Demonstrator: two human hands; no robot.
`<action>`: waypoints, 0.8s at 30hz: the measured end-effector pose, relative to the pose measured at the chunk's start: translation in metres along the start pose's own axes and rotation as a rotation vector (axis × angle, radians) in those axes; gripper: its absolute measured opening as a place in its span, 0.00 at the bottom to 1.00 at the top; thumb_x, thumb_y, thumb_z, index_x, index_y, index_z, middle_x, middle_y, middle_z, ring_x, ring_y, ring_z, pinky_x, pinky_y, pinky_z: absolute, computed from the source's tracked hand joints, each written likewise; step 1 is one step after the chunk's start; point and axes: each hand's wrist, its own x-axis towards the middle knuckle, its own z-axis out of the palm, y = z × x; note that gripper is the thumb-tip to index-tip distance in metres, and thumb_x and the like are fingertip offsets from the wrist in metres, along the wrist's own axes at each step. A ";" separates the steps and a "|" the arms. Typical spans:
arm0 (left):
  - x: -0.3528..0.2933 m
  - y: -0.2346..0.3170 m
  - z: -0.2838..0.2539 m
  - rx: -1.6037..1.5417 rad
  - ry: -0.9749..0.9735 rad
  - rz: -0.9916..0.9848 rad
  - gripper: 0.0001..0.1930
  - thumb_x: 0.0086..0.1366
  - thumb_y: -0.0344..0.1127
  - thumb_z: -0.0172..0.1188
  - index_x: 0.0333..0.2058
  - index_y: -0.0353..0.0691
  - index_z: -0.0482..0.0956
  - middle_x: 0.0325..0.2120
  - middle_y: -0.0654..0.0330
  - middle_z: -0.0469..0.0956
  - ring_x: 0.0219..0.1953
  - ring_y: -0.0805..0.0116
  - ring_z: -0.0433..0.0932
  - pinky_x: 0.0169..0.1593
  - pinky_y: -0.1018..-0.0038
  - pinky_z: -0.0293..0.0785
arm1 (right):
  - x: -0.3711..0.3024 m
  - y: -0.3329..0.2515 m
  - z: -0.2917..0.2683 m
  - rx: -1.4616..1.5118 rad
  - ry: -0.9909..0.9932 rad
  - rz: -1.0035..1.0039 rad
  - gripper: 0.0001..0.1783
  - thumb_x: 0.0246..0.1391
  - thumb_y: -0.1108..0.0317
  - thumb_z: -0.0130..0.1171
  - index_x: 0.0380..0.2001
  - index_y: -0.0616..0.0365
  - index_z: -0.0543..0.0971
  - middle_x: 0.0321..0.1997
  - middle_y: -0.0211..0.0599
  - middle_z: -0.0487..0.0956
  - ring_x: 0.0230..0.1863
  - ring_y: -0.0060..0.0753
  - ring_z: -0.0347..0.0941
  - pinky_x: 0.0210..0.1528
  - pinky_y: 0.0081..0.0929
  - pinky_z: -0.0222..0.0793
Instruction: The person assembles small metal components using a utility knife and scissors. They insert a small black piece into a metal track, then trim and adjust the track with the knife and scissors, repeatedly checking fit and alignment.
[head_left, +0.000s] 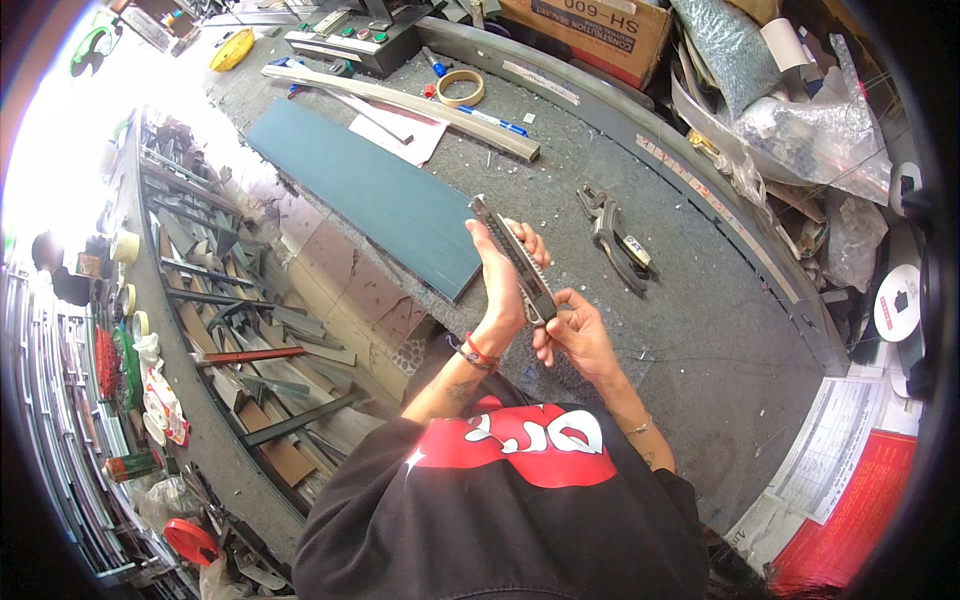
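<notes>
Above the worktable, my left hand (503, 285) is wrapped round a narrow dark bar (514, 258) with a ridged silvery edge, its exact kind unclear. My right hand (578, 334) pinches the lower end of the same bar, thumb and forefinger closed on it. The bar tilts, its upper end pointing away to the left. Just beyond my left hand lies a flat blue-grey panel (370, 195), whose near right end sits close to the bar. To the right, a black and grey hand tool with handles (612, 236) rests on the table, apart from both hands.
Behind the panel lie a long metal profile (420, 106), a white paper (425, 139), a tape roll (461, 88) and a blue marker (492, 121). A raised table edge (690, 185) curves along the right. A rack of metal offcuts (250, 330) stands left, papers (825, 450) lower right.
</notes>
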 end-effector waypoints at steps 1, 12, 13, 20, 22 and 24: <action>-0.001 -0.001 0.000 0.016 -0.011 -0.015 0.32 0.58 0.71 0.32 0.25 0.42 0.59 0.16 0.63 0.58 0.19 0.72 0.59 0.24 0.75 0.57 | 0.000 0.002 0.002 -0.007 0.007 0.000 0.22 0.52 0.63 0.57 0.42 0.64 0.61 0.24 0.43 0.76 0.22 0.29 0.74 0.22 0.20 0.72; -0.012 -0.003 0.005 0.195 -0.044 -0.049 0.35 0.55 0.74 0.27 0.24 0.43 0.56 0.16 0.64 0.56 0.18 0.73 0.57 0.23 0.77 0.56 | -0.007 0.004 0.015 -0.042 0.049 -0.027 0.20 0.54 0.59 0.55 0.41 0.64 0.64 0.24 0.40 0.76 0.22 0.25 0.73 0.22 0.19 0.70; -0.013 -0.003 0.004 0.248 -0.045 -0.031 0.35 0.54 0.75 0.26 0.24 0.43 0.56 0.16 0.64 0.56 0.18 0.74 0.57 0.23 0.78 0.57 | -0.008 0.005 0.017 -0.038 0.073 -0.017 0.20 0.54 0.58 0.54 0.40 0.64 0.65 0.23 0.39 0.76 0.21 0.25 0.73 0.22 0.19 0.70; -0.016 -0.003 -0.006 0.457 -0.094 -0.043 0.36 0.52 0.76 0.25 0.23 0.43 0.56 0.16 0.65 0.59 0.18 0.76 0.57 0.23 0.80 0.59 | -0.009 0.013 0.025 -0.002 0.152 0.024 0.20 0.55 0.54 0.52 0.38 0.62 0.67 0.21 0.35 0.74 0.19 0.22 0.71 0.20 0.16 0.67; -0.017 -0.005 -0.008 0.502 -0.117 -0.076 0.37 0.52 0.76 0.24 0.23 0.43 0.56 0.16 0.65 0.59 0.18 0.76 0.58 0.23 0.80 0.60 | -0.008 0.014 0.025 -0.038 0.160 0.015 0.21 0.55 0.52 0.51 0.39 0.61 0.67 0.21 0.34 0.74 0.19 0.20 0.70 0.19 0.15 0.66; -0.019 -0.009 -0.009 0.562 -0.164 -0.080 0.37 0.51 0.77 0.24 0.22 0.42 0.57 0.16 0.65 0.59 0.18 0.76 0.58 0.23 0.80 0.60 | -0.008 0.013 0.024 -0.066 0.158 0.008 0.22 0.55 0.51 0.50 0.39 0.60 0.67 0.21 0.33 0.74 0.19 0.19 0.70 0.19 0.13 0.64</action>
